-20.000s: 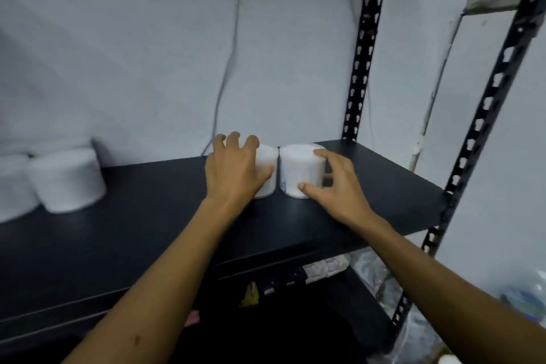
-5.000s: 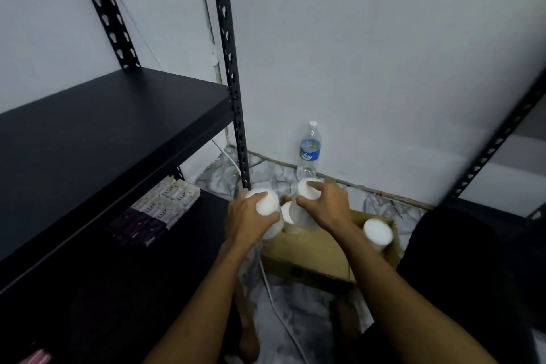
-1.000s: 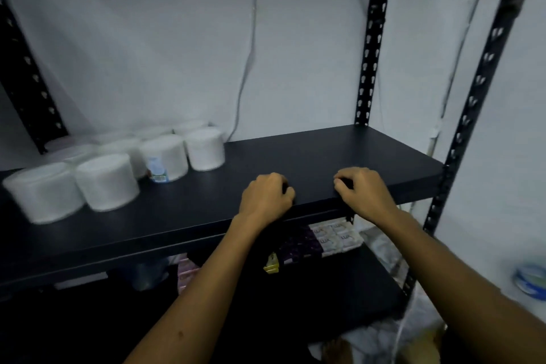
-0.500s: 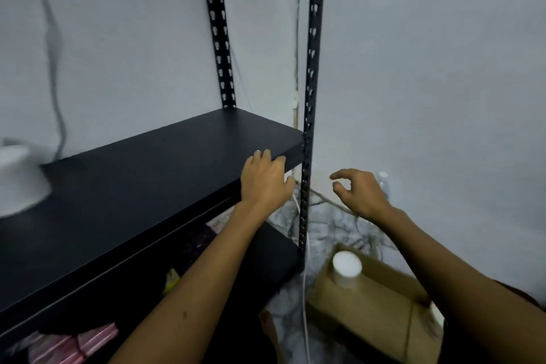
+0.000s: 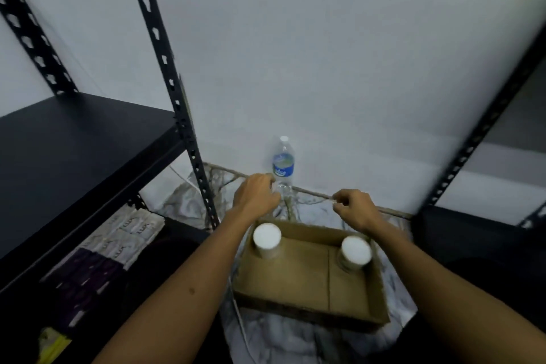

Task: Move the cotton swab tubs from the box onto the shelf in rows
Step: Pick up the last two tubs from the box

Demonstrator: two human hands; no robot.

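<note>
Floor box (image 5: 310, 281): 2 tubs; both hands' fingers (image 5: 339, 201) loosely curled, empty.

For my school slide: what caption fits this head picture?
Two empty hands reach toward two swab tubs in a box.

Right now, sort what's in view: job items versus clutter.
Job: two white round cotton swab tubs, open brown cardboard box, black metal shelf.
Lying about: clear plastic water bottle with blue label, stacked packets on lower shelf.
</note>
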